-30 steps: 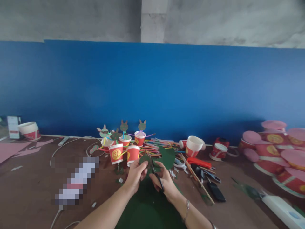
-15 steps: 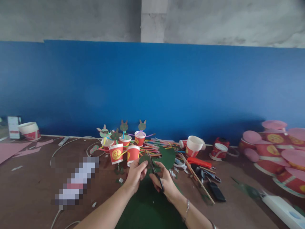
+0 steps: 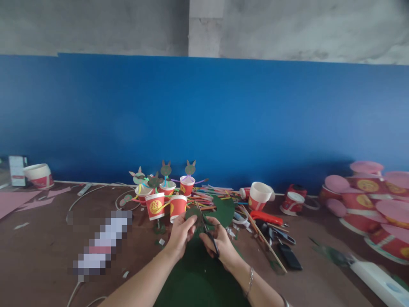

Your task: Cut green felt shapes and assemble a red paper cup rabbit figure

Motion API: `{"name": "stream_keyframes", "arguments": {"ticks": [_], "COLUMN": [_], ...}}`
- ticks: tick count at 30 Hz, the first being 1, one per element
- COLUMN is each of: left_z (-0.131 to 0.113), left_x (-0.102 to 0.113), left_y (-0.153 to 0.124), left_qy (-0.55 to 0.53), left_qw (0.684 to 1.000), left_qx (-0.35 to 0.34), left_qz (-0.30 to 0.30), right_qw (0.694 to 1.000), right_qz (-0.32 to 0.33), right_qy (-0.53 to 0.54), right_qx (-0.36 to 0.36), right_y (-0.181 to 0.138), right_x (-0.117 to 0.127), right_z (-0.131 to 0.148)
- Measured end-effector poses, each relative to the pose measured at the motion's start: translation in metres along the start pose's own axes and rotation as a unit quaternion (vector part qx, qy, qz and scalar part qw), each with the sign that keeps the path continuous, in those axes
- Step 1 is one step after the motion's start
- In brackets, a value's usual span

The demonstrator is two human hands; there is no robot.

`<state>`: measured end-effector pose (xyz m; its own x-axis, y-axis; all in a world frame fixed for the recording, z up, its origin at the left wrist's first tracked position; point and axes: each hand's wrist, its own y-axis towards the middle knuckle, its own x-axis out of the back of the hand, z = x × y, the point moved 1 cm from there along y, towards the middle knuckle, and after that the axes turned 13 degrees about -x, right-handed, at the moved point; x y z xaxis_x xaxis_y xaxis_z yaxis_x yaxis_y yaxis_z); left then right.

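My left hand point(image 3: 182, 232) pinches a small piece of dark green paper point(image 3: 192, 212) between thumb and fingers. In my right hand point(image 3: 220, 241) is a pair of black-handled scissors point(image 3: 212, 243), its blades pointing away from me and lying at the right edge of the held paper. A larger sheet of dark green paper point(image 3: 201, 277) lies below both hands. Just beyond the right hand rests a rounded dark green paper piece point(image 3: 224, 210). Red and white paper cups point(image 3: 155, 207) with animal-head cutouts stand behind the left hand.
Coloured pipe cleaners point(image 3: 207, 195) lie behind the hands. To the right are stacked white cups point(image 3: 260, 196), a red-handled tool point(image 3: 266, 217), a wooden stick point(image 3: 265, 238) and a white glue gun point(image 3: 377, 279). Pink-topped cups point(image 3: 367, 185) crowd the far right. A blurred-out power strip point(image 3: 102, 243) lies left.
Both hands keep nearly the same place and grip. The scissors and the green paper show hardly any shift; the whole view has moved very slightly.
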<state>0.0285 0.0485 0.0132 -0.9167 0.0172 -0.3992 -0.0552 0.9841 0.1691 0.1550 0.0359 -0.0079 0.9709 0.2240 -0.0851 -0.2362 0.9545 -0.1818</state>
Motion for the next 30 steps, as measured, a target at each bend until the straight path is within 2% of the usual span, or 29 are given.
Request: {"name": "stream_keyframes", "arguments": {"ticks": [12, 22, 30], "left_z": [0.0009, 0.001, 0.0046], "left_x": [0.0007, 0.0002, 0.0021], "left_y": [-0.0001, -0.0006, -0.0001], "left_qy": [-0.001, 0.015, 0.022], "left_qw": [1.0, 0.999, 0.999], "left_qx": [-0.018, -0.021, -0.02], "left_qz": [-0.016, 0.039, 0.039], "right_qw": [1.0, 1.0, 1.0], "right_qz": [0.016, 0.007, 0.005], "right_qy": [-0.002, 0.016, 0.024], "right_qx": [0.005, 0.0, 0.007], "right_y": [-0.003, -0.0044, -0.0024], "right_x": [-0.0013, -0.0021, -0.001], "right_z": [0.0046, 0.0059, 0.0025]}}
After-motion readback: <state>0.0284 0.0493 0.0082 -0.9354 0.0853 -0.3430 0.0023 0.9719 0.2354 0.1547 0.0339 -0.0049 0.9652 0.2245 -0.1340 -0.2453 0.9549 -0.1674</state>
